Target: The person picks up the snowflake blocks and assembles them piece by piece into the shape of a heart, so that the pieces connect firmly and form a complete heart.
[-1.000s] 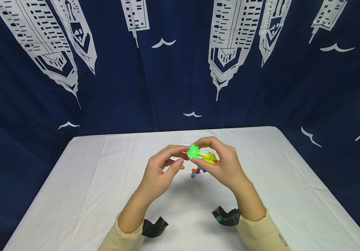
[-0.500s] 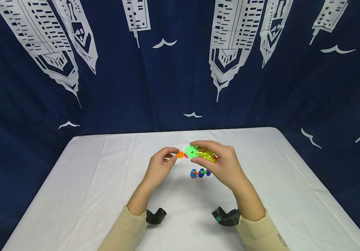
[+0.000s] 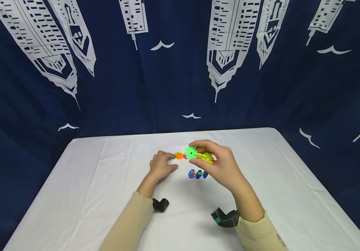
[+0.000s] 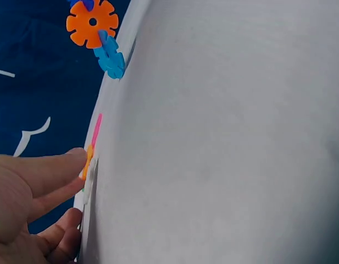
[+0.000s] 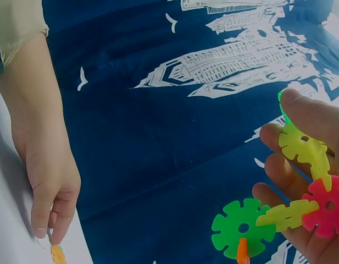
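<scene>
In the head view, my right hand [image 3: 219, 162] pinches a light green notched disc [image 3: 191, 152] between thumb and fingers. Joined to it is a chain with yellow discs [image 3: 207, 158], and in the right wrist view also a pink disc [image 5: 329, 206], a green disc [image 5: 243, 228] and part of an orange one. My left hand [image 3: 161, 165] reaches down to the table with its fingertips at an orange disc [image 3: 179, 156]; its thumb stands apart. Beside that disc lie a pink piece [image 4: 96, 130] and a white piece [image 4: 90, 179].
A linked chain of blue discs [image 3: 191, 173] with orange and green pieces lies on the white-covered table [image 3: 110, 195], below the right hand. Behind the table hangs a dark blue curtain [image 3: 173, 87] with white building prints. Black wrist cameras [image 3: 225, 218] sit on both wrists.
My left hand has left the held chain and moved away and down to the loose discs on the table. My right hand keeps its hold, and the blue chain shows more fully.
</scene>
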Tool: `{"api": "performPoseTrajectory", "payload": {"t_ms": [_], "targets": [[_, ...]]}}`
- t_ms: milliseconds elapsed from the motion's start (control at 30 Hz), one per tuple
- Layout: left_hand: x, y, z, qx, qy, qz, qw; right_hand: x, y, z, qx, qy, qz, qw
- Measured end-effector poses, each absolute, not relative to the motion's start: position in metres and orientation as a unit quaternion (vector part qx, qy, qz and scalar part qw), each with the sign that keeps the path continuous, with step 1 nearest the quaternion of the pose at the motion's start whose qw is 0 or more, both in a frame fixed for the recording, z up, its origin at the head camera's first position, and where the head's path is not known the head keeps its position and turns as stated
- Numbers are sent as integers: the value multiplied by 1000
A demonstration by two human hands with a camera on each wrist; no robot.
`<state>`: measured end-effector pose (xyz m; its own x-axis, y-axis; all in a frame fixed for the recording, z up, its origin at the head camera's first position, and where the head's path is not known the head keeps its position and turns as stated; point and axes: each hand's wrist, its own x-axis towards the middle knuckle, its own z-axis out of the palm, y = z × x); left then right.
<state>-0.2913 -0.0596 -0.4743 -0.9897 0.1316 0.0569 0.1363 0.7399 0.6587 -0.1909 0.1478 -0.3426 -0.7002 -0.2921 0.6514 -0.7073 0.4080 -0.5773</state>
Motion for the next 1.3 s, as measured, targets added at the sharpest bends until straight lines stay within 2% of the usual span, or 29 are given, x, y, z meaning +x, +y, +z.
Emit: {"api": "performPoseTrajectory", "payload": {"t_ms": [367,567,767,900,1067,1300], "targets": [[-290,-57,-479,-44,-927,-371,37,-188,146,-342,311,-814,440,216],[-284,-60,-472,-49,-874,-484,21,-188,147,-343,308,-822,425,221],[-263,-68,-432,-117,-801,-586,-32,-189,146,-343,310,-825,417,222],[-243,-72,-400,-189,-759,-621,-45,-189,145,-343,310,-826,414,225],[-223,-74,-377,-239,-738,-631,-5,-189,145,-342,309,-826,414,224],[-207,-76,-366,-233,-746,-621,62,-187,146,-342,307,-829,413,219]]}}
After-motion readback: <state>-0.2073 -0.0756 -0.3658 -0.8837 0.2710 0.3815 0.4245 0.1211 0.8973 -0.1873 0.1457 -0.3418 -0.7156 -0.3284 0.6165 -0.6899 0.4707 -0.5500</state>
